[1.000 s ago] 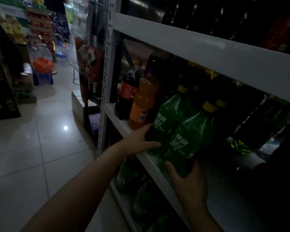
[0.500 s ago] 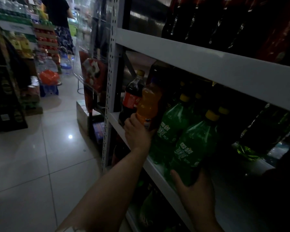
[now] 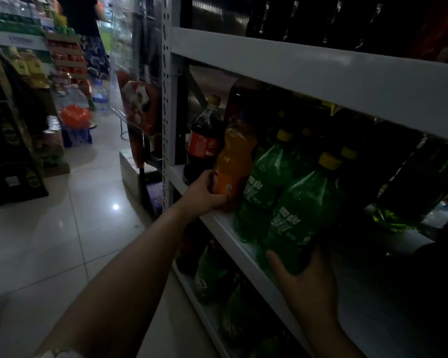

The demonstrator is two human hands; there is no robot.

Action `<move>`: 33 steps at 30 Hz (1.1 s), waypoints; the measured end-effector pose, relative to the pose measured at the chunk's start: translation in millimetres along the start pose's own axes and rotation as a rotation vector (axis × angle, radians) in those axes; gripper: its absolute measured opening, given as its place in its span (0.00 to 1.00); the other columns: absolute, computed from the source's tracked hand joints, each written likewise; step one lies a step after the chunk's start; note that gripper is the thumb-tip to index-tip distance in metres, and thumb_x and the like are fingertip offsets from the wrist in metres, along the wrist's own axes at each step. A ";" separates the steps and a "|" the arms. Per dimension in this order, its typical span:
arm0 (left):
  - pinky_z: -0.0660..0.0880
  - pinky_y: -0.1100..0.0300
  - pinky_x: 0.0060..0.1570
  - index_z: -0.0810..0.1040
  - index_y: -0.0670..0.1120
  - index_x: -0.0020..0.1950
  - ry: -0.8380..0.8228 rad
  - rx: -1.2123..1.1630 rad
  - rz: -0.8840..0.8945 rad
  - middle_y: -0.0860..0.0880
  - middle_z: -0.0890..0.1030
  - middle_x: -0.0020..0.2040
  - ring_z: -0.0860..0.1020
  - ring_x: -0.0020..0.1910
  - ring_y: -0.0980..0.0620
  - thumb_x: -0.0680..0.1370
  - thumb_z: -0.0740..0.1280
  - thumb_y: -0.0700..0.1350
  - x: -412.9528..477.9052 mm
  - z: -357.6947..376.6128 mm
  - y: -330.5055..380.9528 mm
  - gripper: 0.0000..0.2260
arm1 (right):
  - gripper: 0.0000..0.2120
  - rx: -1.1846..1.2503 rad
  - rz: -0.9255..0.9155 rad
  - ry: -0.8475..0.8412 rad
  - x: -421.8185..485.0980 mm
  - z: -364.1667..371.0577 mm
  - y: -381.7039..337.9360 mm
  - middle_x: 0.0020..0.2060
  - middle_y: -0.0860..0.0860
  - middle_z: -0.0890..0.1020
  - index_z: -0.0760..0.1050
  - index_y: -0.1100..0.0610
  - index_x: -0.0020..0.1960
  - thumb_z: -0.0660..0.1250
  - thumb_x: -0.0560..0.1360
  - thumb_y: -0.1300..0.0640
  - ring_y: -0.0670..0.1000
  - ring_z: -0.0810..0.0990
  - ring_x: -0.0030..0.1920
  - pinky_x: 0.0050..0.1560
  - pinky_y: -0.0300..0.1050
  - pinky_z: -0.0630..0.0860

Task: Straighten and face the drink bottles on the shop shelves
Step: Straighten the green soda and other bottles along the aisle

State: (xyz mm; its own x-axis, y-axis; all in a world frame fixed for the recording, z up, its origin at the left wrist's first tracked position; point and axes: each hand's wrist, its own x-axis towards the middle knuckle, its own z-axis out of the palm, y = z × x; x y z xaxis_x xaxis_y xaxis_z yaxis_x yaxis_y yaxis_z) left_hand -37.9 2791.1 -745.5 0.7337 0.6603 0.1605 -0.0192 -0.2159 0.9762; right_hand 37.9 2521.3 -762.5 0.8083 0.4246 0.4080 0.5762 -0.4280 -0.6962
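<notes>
The left hand (image 3: 206, 193) is gripping the lower body of the orange bottle (image 3: 234, 156), which is standing upright at the front of the middle shelf (image 3: 226, 229), between the cola bottle (image 3: 204, 143) and a green bottle (image 3: 263, 187). The right hand (image 3: 305, 288) is curling round the base of the nearest green bottle (image 3: 300, 218), which is standing on the same shelf.

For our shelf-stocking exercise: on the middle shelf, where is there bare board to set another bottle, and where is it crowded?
Bare board shows dimly on the middle shelf between the near green bottle and the dark bottles at right. Crowded at left: cola bottle, orange bottle and far green bottle stand packed.
</notes>
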 end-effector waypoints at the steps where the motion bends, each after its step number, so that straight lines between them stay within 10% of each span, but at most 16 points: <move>1: 0.77 0.59 0.49 0.64 0.54 0.69 -0.008 0.026 0.014 0.53 0.77 0.58 0.78 0.52 0.58 0.65 0.77 0.49 -1.2 2.4 0.5 0.36 | 0.43 0.003 -0.001 0.004 -0.1 0.1 0.1 0.62 0.52 0.75 0.67 0.52 0.68 0.68 0.59 0.31 0.55 0.74 0.62 0.60 0.49 0.72; 7: 0.75 0.51 0.51 0.65 0.52 0.68 0.346 0.386 0.095 0.49 0.73 0.59 0.76 0.54 0.50 0.56 0.75 0.63 -1.1 26.0 -0.4 0.44 | 0.43 -0.005 -0.022 0.020 -0.4 0.7 -0.8 0.62 0.53 0.75 0.67 0.52 0.68 0.69 0.59 0.32 0.55 0.74 0.61 0.59 0.48 0.72; 15: 0.73 0.49 0.63 0.71 0.49 0.66 -0.159 0.109 -0.029 0.51 0.79 0.61 0.77 0.59 0.54 0.69 0.77 0.45 0.5 -21.7 4.1 0.27 | 0.43 -0.010 -0.013 0.023 0.4 1.7 0.8 0.61 0.54 0.76 0.67 0.54 0.67 0.68 0.59 0.31 0.56 0.74 0.60 0.58 0.46 0.70; 21: 0.72 0.62 0.52 0.60 0.54 0.73 0.186 -0.024 0.095 0.59 0.73 0.59 0.75 0.57 0.59 0.67 0.70 0.65 -9.8 27.1 21.8 0.39 | 0.44 -0.023 0.002 0.012 0.0 0.7 -2.4 0.61 0.54 0.75 0.67 0.54 0.67 0.67 0.59 0.31 0.56 0.74 0.61 0.59 0.47 0.71; 26: 0.71 0.55 0.53 0.53 0.52 0.74 0.326 -0.138 0.105 0.47 0.68 0.66 0.72 0.59 0.50 0.72 0.73 0.54 6.7 47.3 25.7 0.38 | 0.41 0.004 -0.023 0.010 -0.4 -0.7 -3.4 0.60 0.54 0.76 0.69 0.55 0.66 0.68 0.60 0.33 0.56 0.75 0.60 0.58 0.46 0.71; 33: 0.79 0.60 0.45 0.73 0.52 0.61 -0.031 -0.316 0.013 0.50 0.81 0.57 0.81 0.52 0.52 0.70 0.73 0.48 16.9 -2.1 18.1 0.21 | 0.43 0.004 -0.005 0.018 -0.2 0.4 -3.6 0.61 0.54 0.76 0.67 0.55 0.67 0.69 0.59 0.33 0.56 0.74 0.60 0.58 0.45 0.69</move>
State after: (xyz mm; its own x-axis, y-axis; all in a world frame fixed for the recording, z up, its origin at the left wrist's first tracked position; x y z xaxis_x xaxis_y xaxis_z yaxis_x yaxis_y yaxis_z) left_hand -27.2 2799.9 -724.9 0.7525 0.6354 0.1730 -0.2347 0.0133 0.9720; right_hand 35.7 2523.1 -760.3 0.8074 0.4125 0.4218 0.5798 -0.4226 -0.6966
